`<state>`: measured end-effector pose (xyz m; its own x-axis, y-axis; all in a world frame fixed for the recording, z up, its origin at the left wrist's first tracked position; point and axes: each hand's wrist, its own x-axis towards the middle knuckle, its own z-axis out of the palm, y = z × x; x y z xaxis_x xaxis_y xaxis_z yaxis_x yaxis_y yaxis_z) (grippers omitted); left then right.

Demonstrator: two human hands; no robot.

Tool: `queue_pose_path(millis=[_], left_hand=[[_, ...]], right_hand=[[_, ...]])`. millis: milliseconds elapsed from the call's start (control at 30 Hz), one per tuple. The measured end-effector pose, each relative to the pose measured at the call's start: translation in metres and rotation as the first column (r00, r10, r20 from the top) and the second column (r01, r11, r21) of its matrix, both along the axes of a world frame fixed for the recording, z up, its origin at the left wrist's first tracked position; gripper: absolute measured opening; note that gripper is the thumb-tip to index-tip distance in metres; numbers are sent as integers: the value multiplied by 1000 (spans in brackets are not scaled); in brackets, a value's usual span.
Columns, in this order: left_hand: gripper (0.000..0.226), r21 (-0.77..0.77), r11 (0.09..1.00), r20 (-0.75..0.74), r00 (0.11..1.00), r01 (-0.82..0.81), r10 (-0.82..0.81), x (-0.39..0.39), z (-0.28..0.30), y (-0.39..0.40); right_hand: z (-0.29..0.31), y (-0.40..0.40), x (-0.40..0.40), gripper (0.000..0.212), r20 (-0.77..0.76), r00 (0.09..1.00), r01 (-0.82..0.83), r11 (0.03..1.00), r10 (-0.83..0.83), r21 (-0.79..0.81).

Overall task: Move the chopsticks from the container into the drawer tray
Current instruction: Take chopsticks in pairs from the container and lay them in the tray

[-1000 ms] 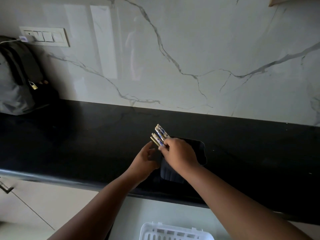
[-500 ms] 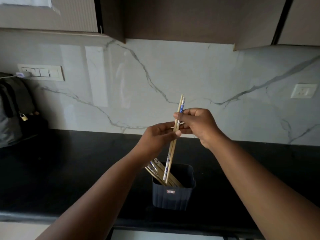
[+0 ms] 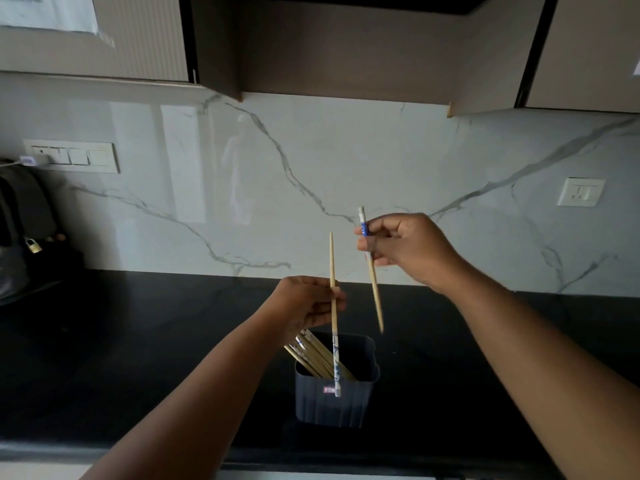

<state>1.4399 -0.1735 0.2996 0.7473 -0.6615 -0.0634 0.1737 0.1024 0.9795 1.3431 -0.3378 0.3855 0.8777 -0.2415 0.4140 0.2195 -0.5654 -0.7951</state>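
Now each hand pinches one chopstick: left hand (image 3: 304,303), right hand (image 3: 412,247), above the container (image 3: 336,400).

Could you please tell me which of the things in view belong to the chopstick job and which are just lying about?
Part of the job:
left hand, gripping one chopstick
right hand, pinching a second chopstick
dark container
remaining chopsticks inside it

Just lying about:
grey bag with padlock
switch panel
wall socket
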Motion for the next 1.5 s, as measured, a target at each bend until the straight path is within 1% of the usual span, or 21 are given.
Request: queue_pose_path(millis=[33, 67, 100, 133, 167, 233, 267, 333, 467, 633, 900, 967, 1000, 1067, 1133, 1167, 1200, 1267, 1300, 1367, 1500], left_hand=[[11, -24, 1000, -32, 999, 12, -12, 1, 0, 2], [11, -52, 998, -61, 998, 22, -25, 3, 0, 3], [12, -85, 996, -88, 995, 33, -40, 4, 0, 4], [13, -121, 992, -114, 992, 44, -58, 5, 1, 5], [14, -160, 986, -135, 988, 56, -78, 5, 1, 5], [14, -219, 974, -169, 980, 63, -102, 6, 3, 6], [13, -231, 971, -184, 978, 59, -104, 6, 4, 7], [11, -231, 971, -183, 977, 67, -111, 7, 3, 7], [18, -227, 970, -166, 978, 88, -128, 5, 1, 6], [18, -278, 957, -172, 976, 81, -133, 3, -2, 5], [21, -202, 978, -150, 985, 50, -81, 3, 2, 6], [17, -195, 981, -146, 988, 17, -46, 3, 3, 6], [16, -194, 981, -145, 989, -2, -27, 3, 4, 5], [14, -186, 982, -141, 990, -43, 17, 3, 5, 5], [14, -167, 983, -126, 991, -75, 54, 1, 6, 4], [14, -159, 984, -119, 991, -85, 67, 0, 7, 2], [14, -156, 983, -113, 991, -94, 76, -1, 7, 1], [15, -162, 981, -102, 991, -107, 91, -5, 7, -1], [16, -166, 979, -94, 990, -116, 101, -6, 7, -2], [15, -168, 977, -80, 990, -129, 117, -7, 6, -3], [16, -131, 981, -51, 990, -140, 135, -6, 4, -2]], right_hand=[[5, 2, -7, 18, 75, 996, -25, 985, 38, -173], [8, 6, -14, 20, 154, 983, -37, 921, 104, -387], [6, 10, -20, 19, 226, 952, -28, 796, 205, -605], [1, 12, -25, 21, 267, 910, 11, 625, 318, -781], [-7, 13, -29, 25, 264, 871, 60, 444, 415, -894], [-27, 11, -33, 27, 176, 837, 113, 151, 517, -982], [-38, 8, -33, 26, 132, 829, 115, 66, 543, -991], [-57, 1, -33, 22, 79, 812, 86, 17, 579, -996], [-75, -1, -33, 19, 101, 796, 72, 73, 596, -995], [-85, 4, -34, 20, 99, 800, 50, 100, 591, -994], [-91, 3, -30, 20, 90, 805, 29, 113, 586, -993], [-90, 4, -31, 27, 119, 823, 26, 173, 555, -985], [-89, 4, -33, 33, 159, 840, 25, 254, 520, -967], [-85, 5, -33, 44, 277, 887, 31, 552, 369, -833], [-78, 10, -28, 33, 328, 936, 73, 836, 131, -544], [-72, 13, -25, 24, 252, 968, 85, 926, 11, -367], [-67, 17, -22, 16, 81, 995, 70, 982, -57, -176], [-66, 24, -17, 20, -298, 955, 34, 990, 9, 140], [-70, 28, -16, 25, -403, 914, 42, 980, 40, 193], [-81, 36, -15, 27, -456, 890, 76, 975, 28, 208], [-95, 45, -13, 17, -392, 920, 131, 944, -2, 302]])
